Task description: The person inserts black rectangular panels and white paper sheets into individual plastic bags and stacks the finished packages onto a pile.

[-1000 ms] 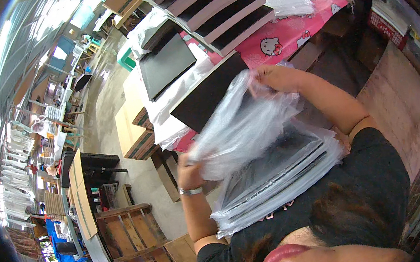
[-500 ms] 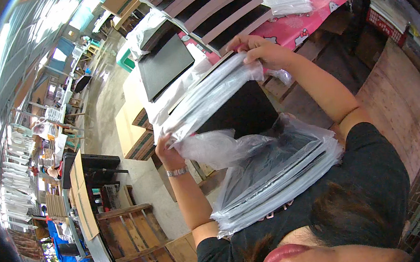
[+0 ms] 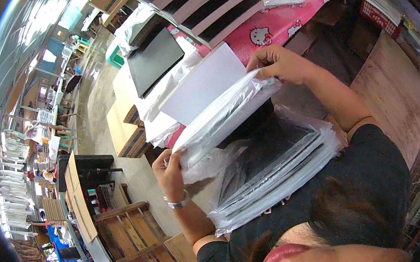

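My left hand [image 3: 169, 173] grips the lower end of a clear plastic bag [image 3: 219, 122] that wraps a flat white panel [image 3: 201, 89]. My right hand [image 3: 277, 64] pinches the upper end of the same bag and panel, holding it tilted in front of my chest. Below it, against my body, rests a stack of flat dark panels in plastic wrap [image 3: 274, 172]. A metal watch sits on my left wrist.
A table with a pink patterned cloth [image 3: 285, 20] carries more black and white panels [image 3: 208, 10]. A black panel [image 3: 155, 60] lies on wrapped stacks to the left. Cardboard boxes [image 3: 124, 129] and a wooden pallet [image 3: 134, 234] sit on the concrete floor.
The crumpled bag was spread, then pulled along the white panel. Both hands have moved apart and raised the panel, which is now turned so that its white face shows.
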A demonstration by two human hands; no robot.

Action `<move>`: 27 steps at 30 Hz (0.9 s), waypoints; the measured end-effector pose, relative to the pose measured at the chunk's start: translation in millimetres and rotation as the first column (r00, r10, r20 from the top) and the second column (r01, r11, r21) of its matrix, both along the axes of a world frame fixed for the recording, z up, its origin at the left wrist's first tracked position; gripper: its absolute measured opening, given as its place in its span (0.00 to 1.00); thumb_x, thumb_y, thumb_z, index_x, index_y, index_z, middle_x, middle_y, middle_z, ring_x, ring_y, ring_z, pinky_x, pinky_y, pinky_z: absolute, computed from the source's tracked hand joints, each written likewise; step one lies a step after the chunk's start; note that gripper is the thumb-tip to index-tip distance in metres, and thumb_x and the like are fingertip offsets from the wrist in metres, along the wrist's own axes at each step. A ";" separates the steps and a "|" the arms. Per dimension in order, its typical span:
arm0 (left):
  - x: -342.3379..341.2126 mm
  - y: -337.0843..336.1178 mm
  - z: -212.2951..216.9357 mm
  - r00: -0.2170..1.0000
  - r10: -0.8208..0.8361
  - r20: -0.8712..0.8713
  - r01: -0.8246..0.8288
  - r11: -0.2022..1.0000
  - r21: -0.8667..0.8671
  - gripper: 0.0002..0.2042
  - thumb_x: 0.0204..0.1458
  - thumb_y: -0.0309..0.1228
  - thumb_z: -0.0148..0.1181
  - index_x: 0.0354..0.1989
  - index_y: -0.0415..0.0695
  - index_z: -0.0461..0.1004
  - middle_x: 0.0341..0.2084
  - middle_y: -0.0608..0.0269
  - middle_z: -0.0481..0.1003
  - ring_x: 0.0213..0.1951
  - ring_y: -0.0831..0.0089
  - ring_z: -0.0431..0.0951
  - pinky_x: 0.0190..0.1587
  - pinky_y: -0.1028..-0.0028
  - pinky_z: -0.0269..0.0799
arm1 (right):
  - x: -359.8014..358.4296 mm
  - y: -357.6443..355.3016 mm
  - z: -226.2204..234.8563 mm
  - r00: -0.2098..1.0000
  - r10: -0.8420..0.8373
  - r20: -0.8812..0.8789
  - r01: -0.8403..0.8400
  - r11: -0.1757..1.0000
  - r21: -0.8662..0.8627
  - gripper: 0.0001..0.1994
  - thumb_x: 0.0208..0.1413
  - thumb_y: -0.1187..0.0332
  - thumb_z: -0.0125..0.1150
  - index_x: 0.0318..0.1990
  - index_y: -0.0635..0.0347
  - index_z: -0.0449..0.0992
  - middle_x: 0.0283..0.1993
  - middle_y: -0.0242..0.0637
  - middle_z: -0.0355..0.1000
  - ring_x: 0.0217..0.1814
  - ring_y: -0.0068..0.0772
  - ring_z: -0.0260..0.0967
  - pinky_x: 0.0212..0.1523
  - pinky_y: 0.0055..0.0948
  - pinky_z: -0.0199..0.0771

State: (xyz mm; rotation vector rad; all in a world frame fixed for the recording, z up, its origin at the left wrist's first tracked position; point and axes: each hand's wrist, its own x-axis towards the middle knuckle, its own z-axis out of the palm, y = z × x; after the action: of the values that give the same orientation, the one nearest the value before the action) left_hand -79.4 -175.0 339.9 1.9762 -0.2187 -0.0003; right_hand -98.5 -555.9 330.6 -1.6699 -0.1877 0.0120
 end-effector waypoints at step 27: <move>14.7 45.1 -7.5 0.920 0.254 0.298 -0.013 0.781 -0.624 0.13 0.47 0.22 0.56 0.43 0.37 0.70 0.41 0.59 0.70 0.43 0.69 0.70 0.49 0.72 0.66 | 33.7 53.7 -153.8 0.670 0.553 -0.496 -0.705 0.263 -0.659 0.27 0.53 0.56 0.58 0.57 0.62 0.64 0.55 0.46 0.65 0.56 0.42 0.63 0.58 0.35 0.59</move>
State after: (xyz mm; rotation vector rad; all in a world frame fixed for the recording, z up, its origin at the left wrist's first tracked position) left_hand -64.7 -129.9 332.3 1.3108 -0.2768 0.4887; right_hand -64.8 -502.2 176.9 -2.4053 -0.8491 1.0358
